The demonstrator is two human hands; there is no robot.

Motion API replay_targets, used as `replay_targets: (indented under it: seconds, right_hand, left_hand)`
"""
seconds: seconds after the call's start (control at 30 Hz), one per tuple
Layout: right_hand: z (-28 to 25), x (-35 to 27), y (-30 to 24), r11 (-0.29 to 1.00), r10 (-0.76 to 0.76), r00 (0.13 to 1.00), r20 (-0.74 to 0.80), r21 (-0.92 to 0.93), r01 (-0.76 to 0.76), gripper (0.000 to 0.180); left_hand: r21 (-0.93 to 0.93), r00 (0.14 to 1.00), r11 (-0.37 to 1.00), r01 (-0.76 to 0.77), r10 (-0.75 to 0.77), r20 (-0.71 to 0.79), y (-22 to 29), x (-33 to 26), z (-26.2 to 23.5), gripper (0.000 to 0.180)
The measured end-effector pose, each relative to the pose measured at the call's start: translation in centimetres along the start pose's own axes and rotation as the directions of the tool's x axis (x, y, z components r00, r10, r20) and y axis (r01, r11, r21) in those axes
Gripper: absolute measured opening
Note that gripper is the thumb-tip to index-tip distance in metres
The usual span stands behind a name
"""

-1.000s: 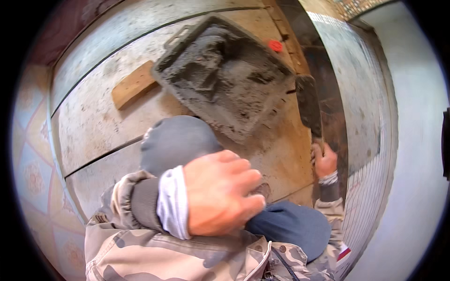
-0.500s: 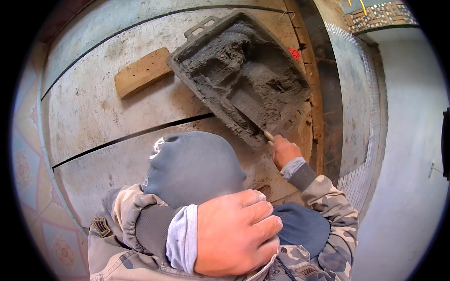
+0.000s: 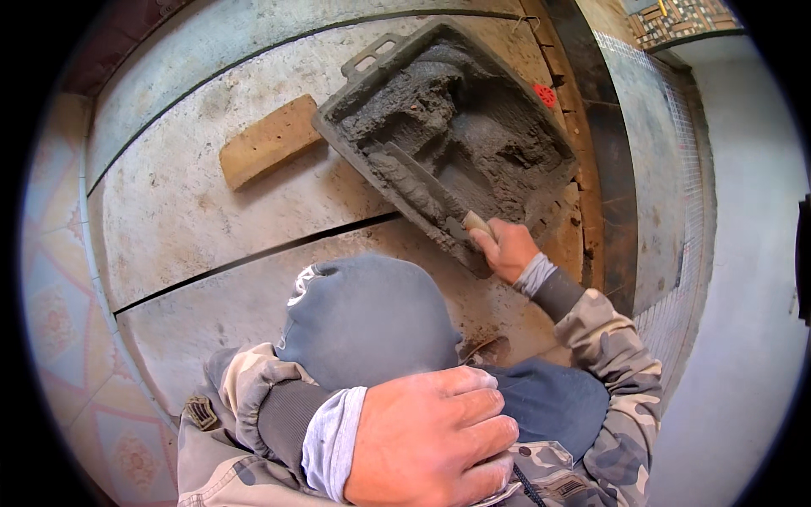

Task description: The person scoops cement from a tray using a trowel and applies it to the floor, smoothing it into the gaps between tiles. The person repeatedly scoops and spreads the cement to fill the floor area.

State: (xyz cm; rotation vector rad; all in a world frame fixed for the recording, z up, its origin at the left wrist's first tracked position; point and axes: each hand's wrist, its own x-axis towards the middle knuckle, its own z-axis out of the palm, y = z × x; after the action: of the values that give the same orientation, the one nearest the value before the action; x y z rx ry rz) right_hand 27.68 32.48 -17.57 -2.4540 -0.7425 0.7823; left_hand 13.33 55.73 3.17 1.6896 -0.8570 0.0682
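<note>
My right hand (image 3: 509, 250) is wrapped round the light wooden handle of a trowel (image 3: 476, 223). Its blade, coated in grey, reaches into wet grey mortar (image 3: 507, 139) along the near left wall of a dark rectangular tub (image 3: 345, 145). The mortar is heaped toward the far left and scooped hollow in the middle. Close to my chest, my left hand (image 3: 431, 435) is held with its back up and fingers curled under; whatever lies within them is hidden. My knee (image 3: 372, 313) in blue-grey cloth is bent below the tub.
A yellowish brick-like block (image 3: 269, 142) lies left of the tub on pale boards (image 3: 177, 211) with dark gaps between them. At the right run a rough wooden edge (image 3: 583, 160), a dark strip, mesh and a pale wall (image 3: 756, 253). A red disc (image 3: 545, 95) sits beside the tub.
The trowel in my right hand has turned, its handle tilting up and left, with mortar gathered along the blade. The whole view has shifted slightly. My left hand stays curled by my chest.
</note>
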Motion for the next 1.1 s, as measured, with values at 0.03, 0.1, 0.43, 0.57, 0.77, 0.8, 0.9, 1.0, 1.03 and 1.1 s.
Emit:
replay_targets:
  seconds: [0.03,0.1,0.43,0.57,0.77,0.8,0.9,1.0,1.03,1.1]
  right_hand:
    - [-0.5,1.1,0.4,1.000,0.005,0.999,0.033,0.026,-0.006,0.047]
    - [-2.2,2.9,2.2,0.993,0.013,0.988,0.154,0.114,-0.031,0.047]
    - [-8.5,-4.0,5.6,0.756,0.188,0.918,0.350,0.545,-0.362,0.043]
    - [-12.4,-11.0,10.5,0.763,0.335,0.939,0.079,0.562,-0.319,0.036]
    - [-15.6,-21.6,18.6,0.922,0.349,0.788,-0.506,0.334,-0.194,0.038]
    - [-15.2,-22.3,19.5,0.941,0.331,0.761,-0.558,0.259,-0.220,0.037]
    - [-11.7,-24.3,23.7,0.958,0.248,0.681,-0.689,0.071,-0.277,0.036]
    - [-5.0,-26.2,28.6,0.779,0.435,0.622,-0.651,-0.074,-0.623,0.040]
    - [-2.9,-26.4,29.6,0.732,0.503,0.575,-0.645,-0.037,-0.680,0.041]
    - [-0.2,-26.9,30.7,0.613,0.631,0.457,-0.627,0.043,-0.789,0.043]
  left_hand:
    - [0.009,1.000,1.000,0.005,-0.005,-0.001,0.1,0.0,0.0,0.019]
    - [0.024,1.000,1.000,0.004,-0.004,-0.002,0.3,0.2,0.1,0.019]
    - [0.110,0.994,0.994,0.003,-0.015,0.108,-0.9,1.2,1.2,0.028]
    - [0.116,0.985,0.993,0.038,-0.057,0.165,-0.4,2.8,1.6,0.030]
    - [0.148,0.977,0.985,0.093,-0.119,0.176,-0.7,4.5,3.1,0.033]
    - [0.162,0.974,0.981,0.108,-0.137,0.181,-0.3,4.8,3.1,0.033]
    - [0.180,0.971,0.976,0.122,-0.155,0.183,-0.5,5.1,3.5,0.033]
    - [0.212,0.961,0.970,0.122,-0.169,0.217,-0.7,5.7,4.0,0.032]
    - [0.227,0.956,0.964,0.139,-0.190,0.222,-0.7,5.9,4.2,0.031]
    - [0.244,0.950,0.957,0.158,-0.214,0.225,-0.8,6.2,4.6,0.029]
